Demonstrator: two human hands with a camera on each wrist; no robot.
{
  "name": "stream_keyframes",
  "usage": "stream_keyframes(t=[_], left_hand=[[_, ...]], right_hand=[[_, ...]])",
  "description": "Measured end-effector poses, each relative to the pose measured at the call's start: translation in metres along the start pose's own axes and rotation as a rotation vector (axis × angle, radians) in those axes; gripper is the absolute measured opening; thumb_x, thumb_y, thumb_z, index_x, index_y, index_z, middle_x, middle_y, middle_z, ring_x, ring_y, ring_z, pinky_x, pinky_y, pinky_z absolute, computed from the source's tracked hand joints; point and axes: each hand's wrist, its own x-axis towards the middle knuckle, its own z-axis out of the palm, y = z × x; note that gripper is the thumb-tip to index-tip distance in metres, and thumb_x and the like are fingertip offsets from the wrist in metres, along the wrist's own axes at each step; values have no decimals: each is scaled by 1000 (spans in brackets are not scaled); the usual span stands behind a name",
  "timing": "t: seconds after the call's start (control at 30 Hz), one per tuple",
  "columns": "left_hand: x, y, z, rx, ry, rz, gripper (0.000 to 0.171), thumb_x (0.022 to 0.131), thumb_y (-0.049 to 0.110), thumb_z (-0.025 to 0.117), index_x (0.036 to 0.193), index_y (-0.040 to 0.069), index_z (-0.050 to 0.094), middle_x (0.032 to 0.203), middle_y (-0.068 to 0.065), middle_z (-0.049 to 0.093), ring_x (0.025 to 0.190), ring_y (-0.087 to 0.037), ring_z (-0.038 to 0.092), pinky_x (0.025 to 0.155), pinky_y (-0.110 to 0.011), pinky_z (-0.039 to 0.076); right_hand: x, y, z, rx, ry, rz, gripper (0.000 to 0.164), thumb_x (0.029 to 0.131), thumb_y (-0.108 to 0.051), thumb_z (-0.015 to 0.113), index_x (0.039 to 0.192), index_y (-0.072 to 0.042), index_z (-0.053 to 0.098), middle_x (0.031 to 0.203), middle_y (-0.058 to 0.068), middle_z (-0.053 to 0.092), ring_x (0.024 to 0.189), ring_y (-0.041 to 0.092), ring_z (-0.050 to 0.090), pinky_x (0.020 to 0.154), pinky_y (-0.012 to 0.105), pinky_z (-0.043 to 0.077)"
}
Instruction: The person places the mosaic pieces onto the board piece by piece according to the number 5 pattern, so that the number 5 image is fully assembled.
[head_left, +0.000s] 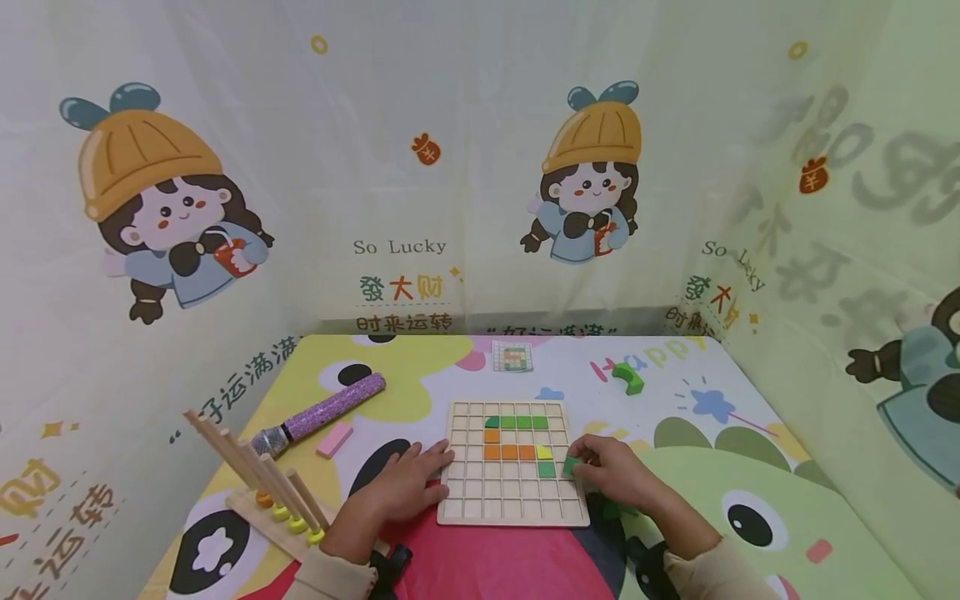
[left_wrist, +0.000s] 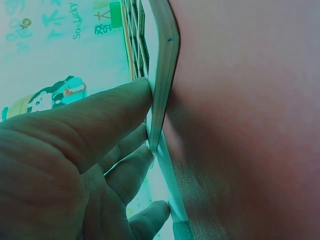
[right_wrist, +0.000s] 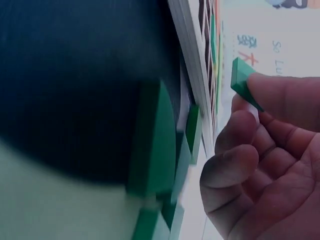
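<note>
A wooden grid board lies on the patterned table, holding green, orange and yellow pieces in its squares. Along its left edge rests my left hand, fingers extended; the left wrist view shows the thumb and fingertips touching the board's rim. Just over the board's right edge, my right hand pinches a small green block between thumb and forefinger. Its other fingers curl in toward the palm. More green blocks lie beside the board below the right hand, partly hidden by the forearm in the head view.
A purple glittery microphone and a pink block lie to the left. Near the left forearm stands a wooden peg rack with yellow and orange rings. A pattern card and a green arched block are beyond the board.
</note>
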Motion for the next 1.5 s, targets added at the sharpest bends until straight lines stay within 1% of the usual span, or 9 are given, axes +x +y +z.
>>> stream_keyframes(t=[0.2, 0.4, 0.67, 0.8, 0.9, 1.03, 1.33, 1.4, 1.5], left_hand=[[-1, 2, -1, -2, 4, 2, 60, 97, 29, 71, 153, 15, 53, 165, -7, 42, 153, -48, 29, 121, -73, 21], [-2, 2, -1, -6, 3, -6, 60, 97, 29, 71, 153, 15, 53, 165, -6, 42, 153, -48, 29, 121, -72, 20], [-1, 1, 1, 3, 13, 0, 61, 96, 30, 71, 153, 15, 53, 165, -7, 42, 153, -48, 29, 121, -73, 21], [-1, 1, 1, 7, 14, -2, 61, 96, 30, 72, 153, 16, 53, 165, -7, 42, 153, -48, 29, 121, -73, 20], [-1, 2, 0, 6, 14, -3, 61, 96, 30, 72, 153, 16, 53, 165, -7, 42, 153, -48, 29, 121, -73, 20], [-1, 3, 0, 1, 15, -6, 62, 96, 30, 72, 153, 16, 53, 165, -7, 41, 153, -48, 29, 121, -73, 20], [-3, 4, -1, -6, 11, -6, 61, 96, 30, 72, 153, 16, 53, 165, -7, 41, 153, -48, 29, 121, -73, 20], [-3, 4, -2, -6, 10, -7, 61, 96, 30, 71, 153, 16, 53, 165, -7, 41, 154, -48, 28, 121, -72, 20], [-3, 5, -3, -5, 6, -10, 61, 97, 30, 71, 153, 16, 53, 166, -7, 41, 154, -48, 28, 121, -72, 19]], right_hand=[[3, -4, 7, -7, -67, -59, 9, 95, -6, 69, 103, -10, 67, 90, -1, 63, 80, 14, 57, 65, 26, 50], [5, -7, 11, -28, -116, -114, 9, 94, -7, 68, 102, -11, 66, 90, -2, 64, 79, 9, 56, 66, 27, 49], [6, -13, 17, -89, -108, -134, 10, 92, -5, 69, 96, -14, 66, 83, -5, 62, 75, 7, 54, 64, 27, 46], [5, -18, 20, -100, -112, -165, 9, 92, -4, 69, 95, -12, 66, 82, -6, 63, 74, 5, 55, 62, 26, 47], [4, -20, 21, -134, -103, -187, 10, 91, -3, 70, 93, -13, 66, 81, -8, 63, 72, 3, 54, 61, 25, 46], [5, -20, 22, -175, -89, -189, 11, 89, -4, 71, 91, -14, 66, 78, -10, 60, 71, 3, 52, 62, 25, 46], [4, -20, 29, -259, -27, -183, 13, 86, -6, 78, 88, -15, 68, 85, -6, 63, 77, 7, 53, 67, 28, 49], [4, -20, 27, -250, -26, -169, 13, 87, -7, 77, 89, -15, 67, 84, -7, 63, 76, 7, 54, 65, 27, 48], [4, -19, 20, -204, -25, -118, 9, 91, -7, 73, 94, -13, 68, 83, -7, 63, 76, 8, 54, 64, 26, 48]])
